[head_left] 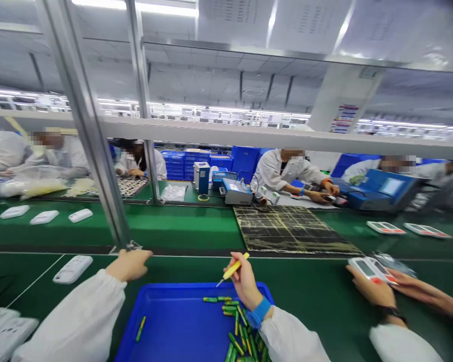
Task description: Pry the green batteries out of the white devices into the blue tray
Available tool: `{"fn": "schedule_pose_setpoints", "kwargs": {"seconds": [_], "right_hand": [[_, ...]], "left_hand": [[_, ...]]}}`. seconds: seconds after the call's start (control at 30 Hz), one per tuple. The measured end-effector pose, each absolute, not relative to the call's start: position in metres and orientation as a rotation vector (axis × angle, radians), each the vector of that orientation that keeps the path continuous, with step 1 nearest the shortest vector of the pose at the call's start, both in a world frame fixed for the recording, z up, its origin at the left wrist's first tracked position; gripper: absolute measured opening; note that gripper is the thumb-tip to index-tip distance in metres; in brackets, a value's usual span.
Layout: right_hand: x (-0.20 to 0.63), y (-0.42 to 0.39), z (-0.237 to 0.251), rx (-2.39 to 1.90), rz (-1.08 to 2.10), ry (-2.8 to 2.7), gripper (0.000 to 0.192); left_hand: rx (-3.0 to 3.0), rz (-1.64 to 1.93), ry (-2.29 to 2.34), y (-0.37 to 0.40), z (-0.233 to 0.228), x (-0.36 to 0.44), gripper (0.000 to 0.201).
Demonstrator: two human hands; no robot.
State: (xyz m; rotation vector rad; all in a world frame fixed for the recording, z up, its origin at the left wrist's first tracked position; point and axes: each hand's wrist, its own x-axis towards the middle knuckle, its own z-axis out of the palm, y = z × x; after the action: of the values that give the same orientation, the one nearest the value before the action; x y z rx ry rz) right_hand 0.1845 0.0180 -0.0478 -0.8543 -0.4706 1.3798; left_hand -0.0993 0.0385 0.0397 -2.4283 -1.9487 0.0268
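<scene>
My right hand (245,281), with a blue band at its wrist, grips a yellow-handled tool (236,267) with a thin metal tip pointing down to the left. It is above the back right part of a blue tray (181,327). Several green batteries (243,334) lie heaped at the tray's right side, and one battery (140,328) lies alone at the left. My left hand (130,265) reaches past the tray's back left corner, near the foot of a metal post. Its fingers are partly apart, and nothing shows in them.
White power strips (7,332) lie at the lower left, with a single white strip (72,269) behind them. A metal post (94,146) rises near my left hand. A dark mat (290,229) lies across the bench. At right, a co-worker's hands (377,291) hold white devices.
</scene>
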Motion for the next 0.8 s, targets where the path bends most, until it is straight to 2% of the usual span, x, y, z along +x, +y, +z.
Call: {"fn": "schedule_pose_setpoints", "kwargs": {"seconds": [0.13,0.23,0.4,0.8], "right_hand": [[0.191,0.023,-0.047,-0.801,1.452,-0.424,0.033],[0.195,0.027,-0.050,-0.765,1.454,-0.395,0.035],[0.194,0.032,-0.052,-0.742,1.481,-0.379,0.034],[0.194,0.027,-0.064,-0.787,1.580,-0.425,0.037]], "left_hand": [[-2.846,-0.123,-1.424,0.039,0.009,-0.012,0.038],[-2.916,-0.244,-1.279,0.033,-0.020,0.024,0.032],[-2.941,-0.366,-1.307,0.035,-0.048,0.019,0.032],[-2.937,-0.376,-1.354,0.035,-0.057,0.011,0.019]]}}
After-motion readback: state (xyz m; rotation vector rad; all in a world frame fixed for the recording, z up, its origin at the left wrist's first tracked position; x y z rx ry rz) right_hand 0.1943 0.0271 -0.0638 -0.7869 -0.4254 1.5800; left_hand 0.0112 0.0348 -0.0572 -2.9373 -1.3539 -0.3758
